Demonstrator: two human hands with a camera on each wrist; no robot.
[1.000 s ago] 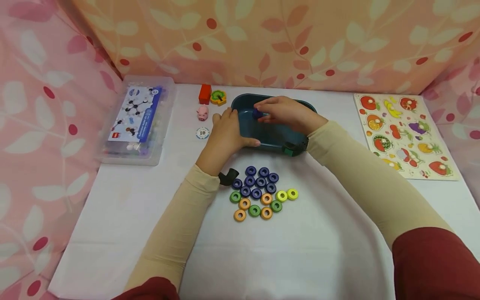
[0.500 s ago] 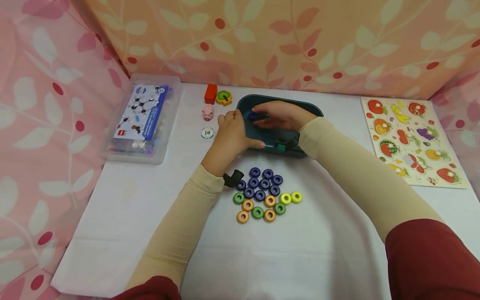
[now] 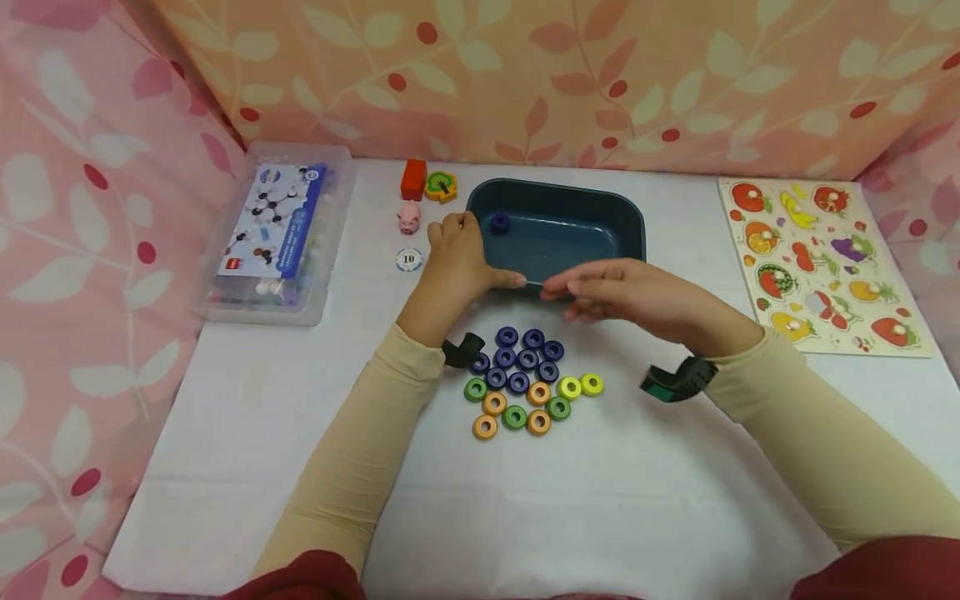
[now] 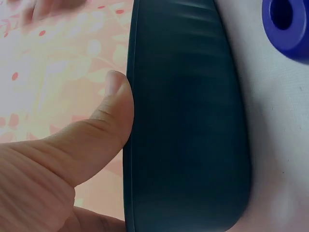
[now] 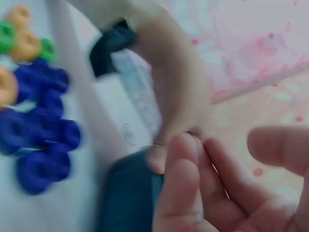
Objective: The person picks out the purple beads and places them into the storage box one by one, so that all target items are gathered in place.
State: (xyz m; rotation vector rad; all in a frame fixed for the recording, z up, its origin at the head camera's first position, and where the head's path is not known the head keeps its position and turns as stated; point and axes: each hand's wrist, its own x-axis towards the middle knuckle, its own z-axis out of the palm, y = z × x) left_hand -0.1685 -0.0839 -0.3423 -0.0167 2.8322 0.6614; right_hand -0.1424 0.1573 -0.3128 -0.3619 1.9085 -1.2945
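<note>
Grips the dark teal tub (image 3: 555, 246) with the left hand (image 3: 457, 265); holds nothing in the right hand (image 3: 641, 302), loosely bent beside it. Has only one blue ring (image 3: 499, 229) inside, near the left hand, leaving blue, green, orange and yellow rings (image 3: 531, 394) outside, on the hands' near side.

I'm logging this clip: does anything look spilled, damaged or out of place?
Nothing looks spilled or damaged. Only one thing stands out, mildly: a single dark blue ring sits alone in the tray, while the other rings lie grouped on the white cloth.
</note>
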